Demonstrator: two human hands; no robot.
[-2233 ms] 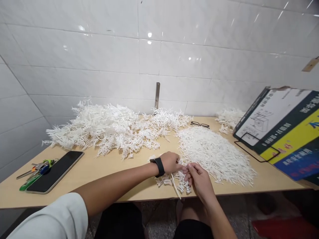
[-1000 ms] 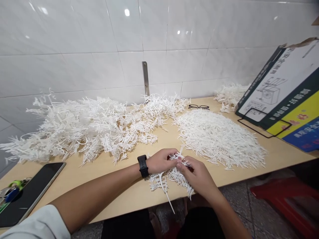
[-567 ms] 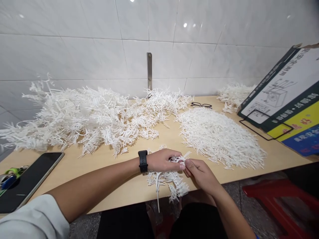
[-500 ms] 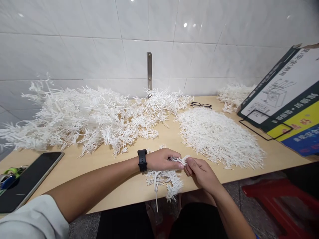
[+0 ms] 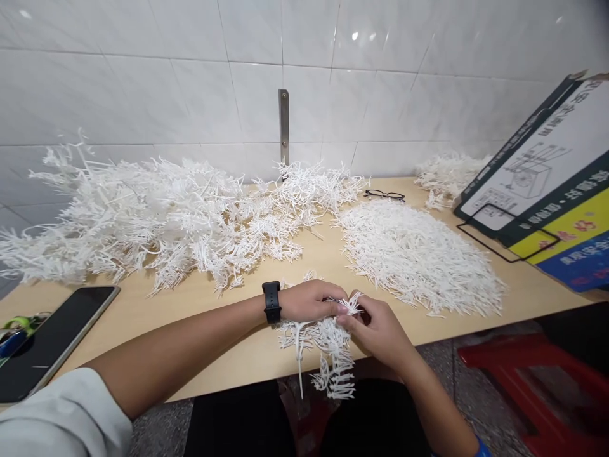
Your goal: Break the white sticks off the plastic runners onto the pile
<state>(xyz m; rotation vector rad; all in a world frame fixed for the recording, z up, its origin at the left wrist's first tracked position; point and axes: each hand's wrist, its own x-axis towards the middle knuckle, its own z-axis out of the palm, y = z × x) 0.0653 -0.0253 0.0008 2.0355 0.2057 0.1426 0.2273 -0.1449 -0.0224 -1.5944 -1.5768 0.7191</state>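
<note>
My left hand (image 5: 311, 301), with a black watch at its wrist, is closed around a white branching plastic strand (image 5: 335, 355). Part of that strand hangs below the hand over the table's front edge. My right hand (image 5: 375, 324) meets the left from the right side, thumb and fingers pinched on the strand's small white prongs, which stick up between both hands. Its fingertips are partly hidden. To the right lies a flat heap of loose short white pieces (image 5: 419, 257). A tangled pile of white branching strands (image 5: 166, 216) spreads over the table's left and back.
A phone (image 5: 61, 336) and keys (image 5: 19, 330) lie at the left on the wooden table (image 5: 214, 355). Glasses (image 5: 384, 195) rest behind the heap. A printed box (image 5: 542, 184) with a black wire frame (image 5: 509, 233) leans at right. A red stool (image 5: 523, 387) stands below.
My right hand has shifted slightly left and up, its thumb now over the strand. More of the strand hangs below my hands. The view has tilted down a little.
</note>
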